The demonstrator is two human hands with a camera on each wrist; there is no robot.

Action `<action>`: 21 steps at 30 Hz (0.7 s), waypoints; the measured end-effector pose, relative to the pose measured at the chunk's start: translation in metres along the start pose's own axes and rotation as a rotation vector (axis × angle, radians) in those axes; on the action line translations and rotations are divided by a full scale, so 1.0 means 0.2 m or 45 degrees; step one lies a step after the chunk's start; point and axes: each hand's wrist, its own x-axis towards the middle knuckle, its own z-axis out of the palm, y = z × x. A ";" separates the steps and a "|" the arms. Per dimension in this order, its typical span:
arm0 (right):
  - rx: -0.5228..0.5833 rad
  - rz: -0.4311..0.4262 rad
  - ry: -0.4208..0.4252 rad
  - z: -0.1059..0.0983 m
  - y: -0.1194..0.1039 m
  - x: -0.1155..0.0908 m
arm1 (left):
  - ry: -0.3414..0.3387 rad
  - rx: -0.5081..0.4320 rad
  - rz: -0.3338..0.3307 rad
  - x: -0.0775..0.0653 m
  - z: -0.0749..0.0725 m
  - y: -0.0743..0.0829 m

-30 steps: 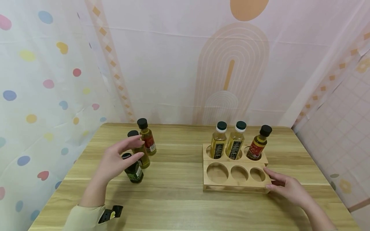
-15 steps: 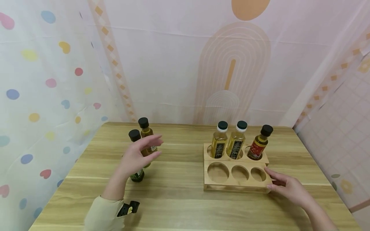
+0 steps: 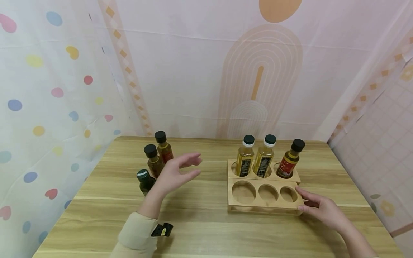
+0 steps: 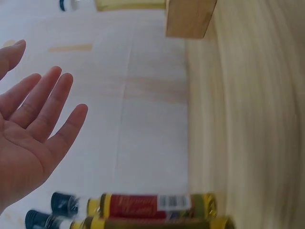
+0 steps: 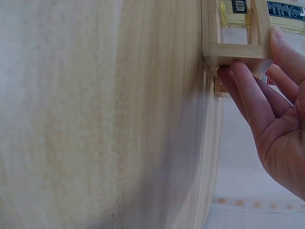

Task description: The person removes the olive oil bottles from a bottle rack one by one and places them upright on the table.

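Observation:
At the table's left-middle my left hand (image 3: 175, 173) hangs in the air, fingers extended and thumb apart, holding nothing. Three dark-capped bottles stand just left of and behind it: a red-labelled oil bottle (image 3: 165, 148), an oil bottle (image 3: 155, 165) and a dark green bottle (image 3: 146, 183), partly hidden by my hand and wrist. My right hand (image 3: 324, 211) grips the right end of a two-step wooden bottle rack (image 3: 277, 205); in the right wrist view, thumb and fingers touch its corner. Upright in its back row are two pale oil bottles (image 3: 245, 159) and a red-labelled bottle (image 3: 288, 166).
The rack's front step has three round holes of differing size, with nothing in them. Patterned cloth (image 3: 180, 71) hangs behind and beside the wooden table (image 3: 200, 233). A black strap (image 3: 162, 230) is on the left wrist.
My left hand has moved rightward, from over the dark-capped bottles to beside them, its fingers still spread. The right hand keeps its hold on the rack, and the bottles stay put.

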 end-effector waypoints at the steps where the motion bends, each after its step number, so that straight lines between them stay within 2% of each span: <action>1: 0.002 0.000 -0.001 0.00 0.00 0.00 | -0.006 -0.002 -0.010 0.01 0.02 0.00; 9: 0.019 0.008 -0.007 0.00 0.00 0.00 | -0.011 -0.031 0.001 0.06 0.19 0.00; 14: 0.015 0.004 -0.010 0.00 0.00 0.00 | 0.006 -0.042 0.080 0.11 0.28 -0.01; 18: -0.004 0.004 -0.005 0.00 0.00 0.01 | 0.002 0.002 0.104 0.17 0.34 0.01; 21: -0.009 0.007 -0.002 0.00 0.00 0.01 | -0.006 0.029 0.079 0.21 0.37 0.03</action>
